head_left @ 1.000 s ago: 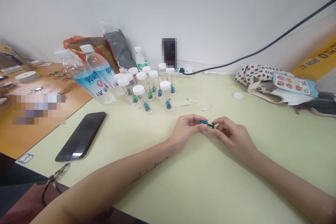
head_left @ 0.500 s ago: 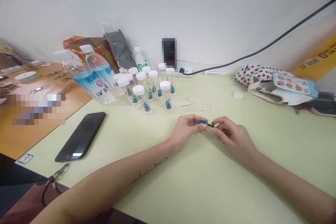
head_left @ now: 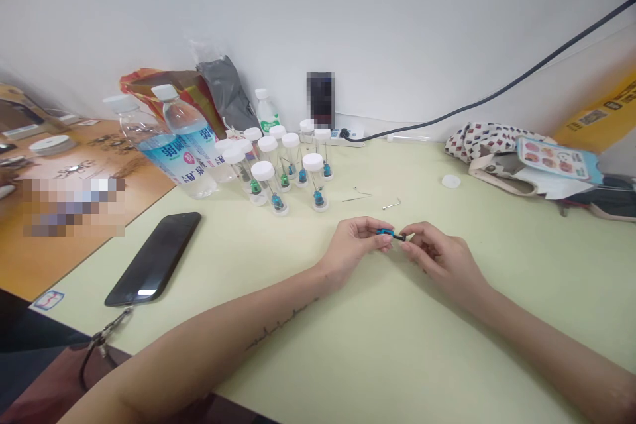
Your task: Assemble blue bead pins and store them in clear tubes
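Both of my hands meet just above the pale green table [head_left: 308, 318], pinching one small part between them. My left hand [head_left: 354, 242] grips the blue end of the small blue and black part [head_left: 389, 234] with thumb and fingers. My right hand [head_left: 437, 257] pinches the black end of it from the right. Behind my hands stand several clear vials with white caps [head_left: 271, 172], each with a small blue or green piece at the bottom. Two thin metal pins [head_left: 373, 199] lie on the table between the vials and my hands.
A black phone [head_left: 154, 257] lies at the left. Two water bottles [head_left: 173, 142] stand behind it, by a red bag [head_left: 149, 83]. A white cap [head_left: 450, 181] and a patterned cloth bag [head_left: 501, 146] lie at the right. A black cable [head_left: 497, 96] runs along the wall.
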The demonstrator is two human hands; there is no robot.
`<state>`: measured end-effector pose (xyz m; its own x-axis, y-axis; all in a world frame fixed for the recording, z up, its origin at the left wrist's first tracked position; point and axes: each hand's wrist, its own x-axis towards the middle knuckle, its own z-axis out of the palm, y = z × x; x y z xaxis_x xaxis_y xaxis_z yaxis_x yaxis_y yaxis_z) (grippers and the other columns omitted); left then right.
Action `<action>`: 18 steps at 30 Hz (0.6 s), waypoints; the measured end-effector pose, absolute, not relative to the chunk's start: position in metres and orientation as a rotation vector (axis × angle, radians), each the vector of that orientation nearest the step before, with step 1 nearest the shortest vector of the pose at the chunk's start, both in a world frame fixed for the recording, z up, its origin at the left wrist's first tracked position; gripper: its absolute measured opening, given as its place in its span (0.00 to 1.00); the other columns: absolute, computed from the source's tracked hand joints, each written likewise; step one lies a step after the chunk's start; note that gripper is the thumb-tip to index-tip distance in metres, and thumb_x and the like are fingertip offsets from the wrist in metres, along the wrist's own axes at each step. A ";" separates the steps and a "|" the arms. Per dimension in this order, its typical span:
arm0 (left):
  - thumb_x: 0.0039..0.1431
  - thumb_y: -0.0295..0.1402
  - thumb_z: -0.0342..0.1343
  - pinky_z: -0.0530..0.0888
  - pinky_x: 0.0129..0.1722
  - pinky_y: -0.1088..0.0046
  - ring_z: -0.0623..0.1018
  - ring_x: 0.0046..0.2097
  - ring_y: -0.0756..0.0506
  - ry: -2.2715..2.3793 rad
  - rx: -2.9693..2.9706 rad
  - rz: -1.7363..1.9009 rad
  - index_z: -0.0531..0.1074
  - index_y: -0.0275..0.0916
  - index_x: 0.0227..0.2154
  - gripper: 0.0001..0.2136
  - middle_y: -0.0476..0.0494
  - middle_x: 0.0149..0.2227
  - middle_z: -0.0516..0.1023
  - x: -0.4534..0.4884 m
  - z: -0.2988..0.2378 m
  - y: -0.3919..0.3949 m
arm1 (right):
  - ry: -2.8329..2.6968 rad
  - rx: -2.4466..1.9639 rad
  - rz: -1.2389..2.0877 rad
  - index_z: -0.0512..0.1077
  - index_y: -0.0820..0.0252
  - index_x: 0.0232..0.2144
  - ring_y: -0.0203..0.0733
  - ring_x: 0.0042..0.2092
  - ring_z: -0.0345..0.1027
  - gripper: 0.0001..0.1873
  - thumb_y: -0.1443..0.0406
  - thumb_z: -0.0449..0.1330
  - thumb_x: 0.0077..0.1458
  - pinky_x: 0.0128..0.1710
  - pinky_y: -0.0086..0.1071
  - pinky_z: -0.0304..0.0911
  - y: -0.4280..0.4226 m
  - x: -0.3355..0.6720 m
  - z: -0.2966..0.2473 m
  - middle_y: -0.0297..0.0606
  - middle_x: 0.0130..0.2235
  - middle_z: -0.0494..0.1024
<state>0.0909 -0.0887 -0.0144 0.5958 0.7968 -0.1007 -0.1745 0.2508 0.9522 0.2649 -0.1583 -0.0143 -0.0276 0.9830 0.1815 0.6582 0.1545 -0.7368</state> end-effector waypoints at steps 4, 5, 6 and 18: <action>0.44 0.35 0.64 0.68 0.35 0.72 0.73 0.33 0.49 0.661 1.133 0.729 0.74 0.32 0.36 0.16 0.42 0.30 0.75 0.091 -0.015 -0.089 | -1.756 -1.569 0.611 0.64 0.54 0.41 0.33 0.21 0.55 0.13 0.55 0.50 0.58 0.21 0.27 0.53 -0.159 0.265 -0.014 0.27 0.21 0.65; 0.44 0.35 0.64 0.68 0.35 0.72 0.73 0.33 0.49 0.660 1.135 0.727 0.74 0.32 0.36 0.16 0.42 0.30 0.75 0.091 -0.014 -0.089 | -1.763 -1.571 0.595 0.65 0.54 0.40 0.33 0.21 0.55 0.13 0.55 0.50 0.58 0.22 0.27 0.53 -0.158 0.265 -0.014 0.27 0.21 0.65; 0.44 0.35 0.64 0.68 0.35 0.72 0.73 0.33 0.49 0.663 1.138 0.727 0.74 0.33 0.36 0.16 0.42 0.30 0.75 0.091 -0.014 -0.089 | -1.774 -1.575 0.580 0.66 0.55 0.40 0.33 0.21 0.55 0.13 0.55 0.50 0.58 0.22 0.27 0.53 -0.158 0.265 -0.014 0.27 0.21 0.65; 0.44 0.35 0.64 0.68 0.34 0.73 0.73 0.32 0.49 0.665 1.137 0.730 0.74 0.33 0.36 0.15 0.42 0.29 0.75 0.091 -0.015 -0.089 | -1.779 -1.567 0.566 0.65 0.54 0.39 0.34 0.21 0.58 0.14 0.53 0.50 0.58 0.21 0.27 0.55 -0.157 0.265 -0.015 0.29 0.21 0.67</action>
<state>0.0912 -0.0886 -0.0152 0.5976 0.7957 -0.0987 -0.1719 0.2474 0.9535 0.2646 -0.1574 -0.0154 -0.0340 0.9772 0.2094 0.6768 0.1767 -0.7147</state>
